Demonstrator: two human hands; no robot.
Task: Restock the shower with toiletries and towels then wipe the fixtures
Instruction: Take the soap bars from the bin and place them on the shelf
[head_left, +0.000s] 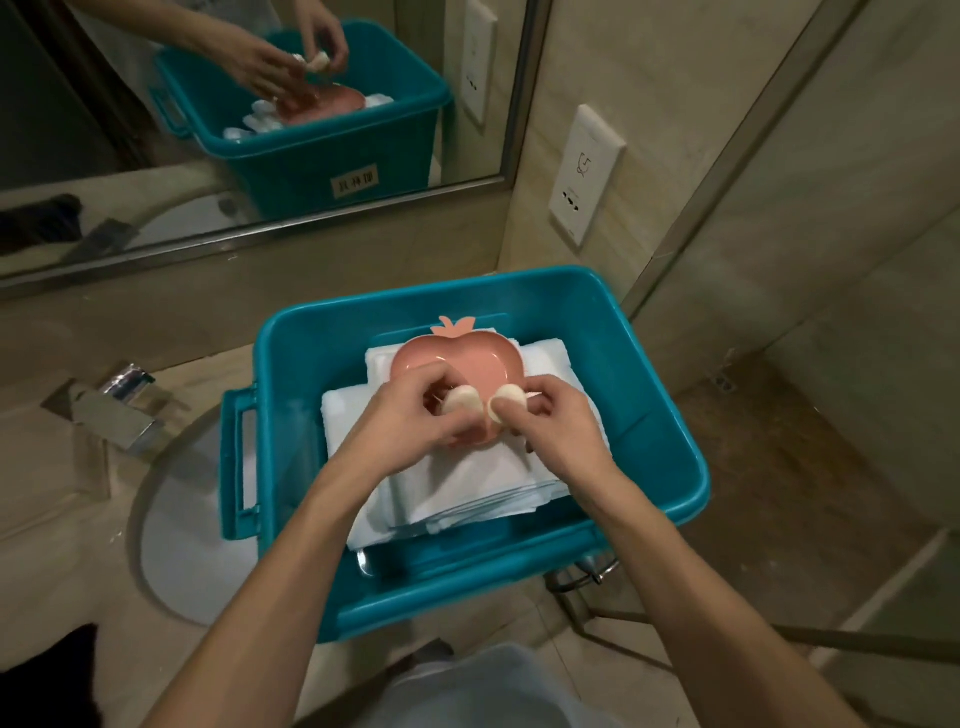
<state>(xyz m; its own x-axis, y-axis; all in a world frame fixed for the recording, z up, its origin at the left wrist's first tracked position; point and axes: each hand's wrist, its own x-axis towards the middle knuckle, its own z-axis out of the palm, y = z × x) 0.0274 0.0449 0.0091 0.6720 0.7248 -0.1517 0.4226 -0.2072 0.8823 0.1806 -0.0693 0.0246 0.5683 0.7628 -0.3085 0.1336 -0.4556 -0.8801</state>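
The counter (52, 519) runs along the wall under a mirror (104, 104), which reflects the bin and both hands. A teal bin (363, 332) sits at the counter's right end, close to the back wall and the corner, with its left handle over the rim of the sink (176, 519). The sink is set into the counter's left half. Folded white towels (467, 493) are stacked inside the bin and cover most of its floor. A chrome faucet (117, 410) stands at the sink's back edge, left of the bin. A pink apple-shaped dish (457, 358) lies on top of the towels toward the bin's back wall, stem end pointing away. Both hands are over the near part of the dish. The left hand (410, 415) pinches a small white disc (464, 401) between thumb and curled fingers. The right hand (561, 421) pinches a second disc (503, 408) the same way. The two discs are just beside each other, and I cannot tell whether they touch the dish. A white socket plate (584, 176) is fixed on the side wall above the bin.
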